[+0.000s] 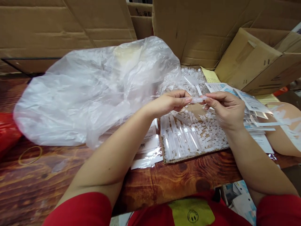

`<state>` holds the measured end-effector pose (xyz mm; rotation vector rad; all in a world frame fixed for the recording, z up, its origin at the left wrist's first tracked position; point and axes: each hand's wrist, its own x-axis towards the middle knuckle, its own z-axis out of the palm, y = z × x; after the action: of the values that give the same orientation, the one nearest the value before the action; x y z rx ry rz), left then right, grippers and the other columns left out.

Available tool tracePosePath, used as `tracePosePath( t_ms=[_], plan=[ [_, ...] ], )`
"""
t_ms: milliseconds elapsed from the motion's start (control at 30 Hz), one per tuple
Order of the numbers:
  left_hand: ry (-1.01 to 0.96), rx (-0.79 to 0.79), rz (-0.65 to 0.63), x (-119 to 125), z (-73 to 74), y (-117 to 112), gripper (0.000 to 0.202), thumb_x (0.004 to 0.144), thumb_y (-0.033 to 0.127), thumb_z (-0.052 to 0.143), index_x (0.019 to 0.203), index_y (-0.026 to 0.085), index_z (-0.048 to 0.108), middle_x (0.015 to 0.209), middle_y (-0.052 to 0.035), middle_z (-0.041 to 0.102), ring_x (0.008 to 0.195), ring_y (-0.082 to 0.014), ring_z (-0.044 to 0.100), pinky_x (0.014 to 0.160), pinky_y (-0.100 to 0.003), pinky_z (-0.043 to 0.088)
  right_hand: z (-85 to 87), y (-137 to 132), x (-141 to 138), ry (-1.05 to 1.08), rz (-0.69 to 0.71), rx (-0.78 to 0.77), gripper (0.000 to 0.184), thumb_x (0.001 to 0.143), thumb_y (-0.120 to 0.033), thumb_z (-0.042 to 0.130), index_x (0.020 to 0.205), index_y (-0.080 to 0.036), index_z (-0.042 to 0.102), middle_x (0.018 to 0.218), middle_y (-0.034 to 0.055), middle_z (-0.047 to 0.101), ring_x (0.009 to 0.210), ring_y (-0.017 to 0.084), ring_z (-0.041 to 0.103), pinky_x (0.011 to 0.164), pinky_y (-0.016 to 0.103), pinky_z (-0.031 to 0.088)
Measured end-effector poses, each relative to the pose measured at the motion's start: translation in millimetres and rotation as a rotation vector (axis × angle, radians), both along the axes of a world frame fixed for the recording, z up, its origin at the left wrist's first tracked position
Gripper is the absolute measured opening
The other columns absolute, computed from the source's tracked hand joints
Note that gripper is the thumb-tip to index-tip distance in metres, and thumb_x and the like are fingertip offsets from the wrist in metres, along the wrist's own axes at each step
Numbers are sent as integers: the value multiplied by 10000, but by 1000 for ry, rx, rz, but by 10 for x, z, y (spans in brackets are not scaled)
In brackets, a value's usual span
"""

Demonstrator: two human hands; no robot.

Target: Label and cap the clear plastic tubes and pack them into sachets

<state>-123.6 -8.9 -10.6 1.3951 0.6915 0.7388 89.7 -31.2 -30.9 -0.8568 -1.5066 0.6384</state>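
My left hand (pixel 172 101) pinches one end of a clear plastic tube (pixel 197 99), held level above a shallow cardboard tray (pixel 195 158). At the tube's other end, the fingers of my right hand (pixel 227 106) are closed on it, partly hiding that end. Beneath both hands the tray holds many small translucent plastic pieces (pixel 213 131). Several longer clear tubes (pixel 183 138) lie side by side in its front left part. More clear plastic parts (pixel 191 75) are heaped behind my hands.
A large translucent plastic bag (pixel 94 91) covers the left of the wooden table (pixel 145 188). Printed packets (pixel 254 102) are stacked at right, before a cardboard box (pixel 254 59). Other packets (pixel 149 146) lie left of the tray. A rubber band (pixel 30 155) and a red bag (pixel 8 131) are far left.
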Motion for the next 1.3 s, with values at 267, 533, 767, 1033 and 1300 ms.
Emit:
tracePosePath(
  t_ms=[267, 533, 767, 1033, 1300],
  plan=[
    [-125, -179, -13, 70, -6, -59, 241, 912, 283, 689, 753, 181, 541, 623, 47, 344, 533, -84, 300, 519, -228, 279, 12, -74, 1, -3, -2, 32, 221, 842, -497, 812, 904, -289, 775, 916, 27, 781, 734, 197, 730, 661, 397, 648],
    [-93, -148, 37, 63, 12, -53, 265, 912, 265, 703, 733, 184, 526, 607, 56, 348, 507, -79, 309, 534, -254, 271, 7, -93, -4, -39, -49, 45, 147, 841, -437, 826, 859, -298, 783, 886, 21, 774, 738, 198, 728, 732, 419, 660],
    [-124, -164, 39, 40, 38, -66, 255, 880, 247, 729, 725, 177, 540, 612, 50, 369, 515, -78, 293, 528, -258, 246, -16, -60, -41, 142, 107, -88, 216, 783, -463, 867, 810, -268, 779, 894, 15, 800, 718, 184, 745, 705, 402, 678],
    [-165, -189, 39, 71, 36, -80, 259, 911, 221, 703, 725, 177, 528, 625, 48, 356, 514, -71, 291, 514, -237, 258, 24, -141, 3, -68, -67, 148, 54, 861, -331, 821, 912, -349, 816, 964, 19, 797, 927, 243, 758, 878, 477, 646],
    [-205, -79, 56, 51, 35, -66, 322, 825, 323, 821, 739, 162, 556, 616, 53, 426, 530, -64, 343, 530, -225, 255, -13, -124, -110, 205, 53, -73, 141, 795, -362, 882, 871, -266, 811, 909, -4, 808, 727, 155, 758, 737, 341, 681]
  ],
)
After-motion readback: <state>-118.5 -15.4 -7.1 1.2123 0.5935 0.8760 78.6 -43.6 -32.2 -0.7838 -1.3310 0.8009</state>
